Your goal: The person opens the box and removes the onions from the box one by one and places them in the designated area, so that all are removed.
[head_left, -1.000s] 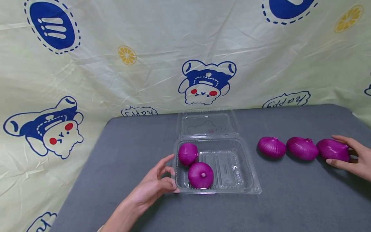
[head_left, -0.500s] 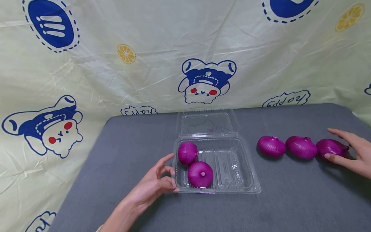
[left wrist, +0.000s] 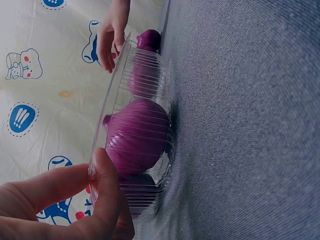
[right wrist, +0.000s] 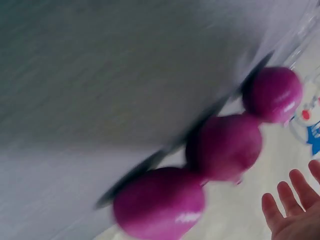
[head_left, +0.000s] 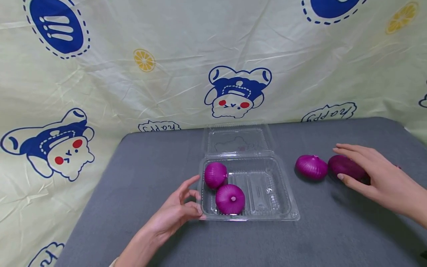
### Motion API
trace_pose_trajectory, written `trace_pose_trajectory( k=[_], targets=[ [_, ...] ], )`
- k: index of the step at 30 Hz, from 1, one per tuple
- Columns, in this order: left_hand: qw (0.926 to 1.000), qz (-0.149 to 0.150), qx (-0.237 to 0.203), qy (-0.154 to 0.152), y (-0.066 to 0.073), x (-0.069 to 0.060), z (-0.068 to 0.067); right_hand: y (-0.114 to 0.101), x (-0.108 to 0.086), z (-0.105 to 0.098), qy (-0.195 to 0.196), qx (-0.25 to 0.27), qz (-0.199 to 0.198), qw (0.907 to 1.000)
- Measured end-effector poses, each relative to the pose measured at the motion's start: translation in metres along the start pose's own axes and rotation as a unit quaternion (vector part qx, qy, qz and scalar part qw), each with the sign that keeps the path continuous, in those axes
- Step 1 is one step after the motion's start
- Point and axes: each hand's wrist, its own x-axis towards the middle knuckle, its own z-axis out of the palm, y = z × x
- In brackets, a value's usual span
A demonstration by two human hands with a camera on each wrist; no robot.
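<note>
In the head view, my left hand [head_left: 171,215] pinches the left rim of a clear plastic container [head_left: 263,193], whose lid lies folded back. Two purple onions [head_left: 216,175] [head_left: 230,199] sit in its left part. My right hand [head_left: 383,178] hovers over the row of onions on the right, fingers spread, holding nothing. The leftmost onion [head_left: 311,167] shows whole, the middle onion [head_left: 345,167] is partly behind the fingers, and the rightmost is almost hidden. In the right wrist view three onions [right wrist: 225,147] stand in a line, apart from the fingers [right wrist: 290,200].
A grey cloth-covered table [head_left: 150,159] lies under everything. Behind it hangs a pale curtain [head_left: 180,89] with blue cartoon prints and orange slices. The container's clear lid [head_left: 237,141] reaches toward the table's back edge.
My right hand has left the rightmost onion and moved left, over the middle one. The left hand stays at the container's rim, and the onions have not visibly moved.
</note>
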Motion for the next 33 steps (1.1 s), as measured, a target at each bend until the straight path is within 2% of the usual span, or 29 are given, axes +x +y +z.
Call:
trace_pose_trajectory(
  k=[5,9,16,23,33],
  targets=[
    [1.0,0.001,0.0,-0.001,0.001,0.0,0.001,-0.029,0.015,0.006,-0.01,0.015,-0.037,0.9992],
    [1.0,-0.001,0.001,0.002,0.002,0.0,0.001,-0.049,0.025,0.011,-0.028,0.018,-0.051,0.9982],
    [1.0,0.009,0.002,-0.004,0.001,0.0,0.001,-0.071,0.038,0.025,-0.045,0.023,-0.12,0.9914],
    [1.0,0.003,0.002,-0.002,0.001,0.0,0.002,-0.089,0.045,0.035,-0.09,0.022,-0.12,0.9884],
    [0.9999,-0.007,0.003,0.007,0.001,0.001,0.002,-0.116,0.052,0.052,-0.16,0.093,-0.121,0.9753]
  ],
)
